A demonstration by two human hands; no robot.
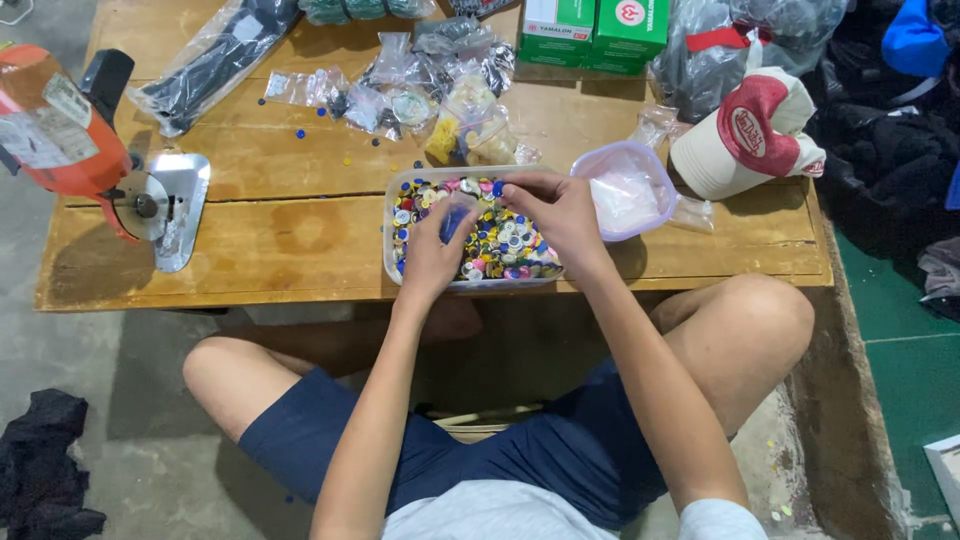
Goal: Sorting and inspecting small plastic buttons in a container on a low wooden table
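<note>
A person sits cross-legged on a concrete floor, seen from above, in dark blue shorts and a pale shirt, knees spread to left and right. Both bare forearms reach away from the body to the near edge of a low wooden table [300, 240].

On that near edge sits a clear rectangular plastic tub [392, 240], filled with small round buttons [505, 245] in many colours. Its long axis runs left to right, parallel to the table edge. Both hands are over it, close together. The left hand [432, 250] is curled, fingers pinched on a small blue piece [452, 222] that looks like a little bag or a button; which it is cannot be told. The right hand [560, 212] hovers just beside it, fingers bent down over the far right part of the tub, touching or nearly touching the buttons; whether it grips anything cannot be told. The blue piece lies between the two hands, held by the left one.

Just right of the tub stands a smaller lilac-rimmed container [590, 165] lined with clear plastic. Right of that lies a cream and red cap [750, 135]. At the far left an orange cutting machine [70, 130] stands on a metal base plate.

Farther away lie many small clear bags [420, 85] of bits, a long dark bag [210, 65], and two green boxes [590, 28] at the far edge.
</note>
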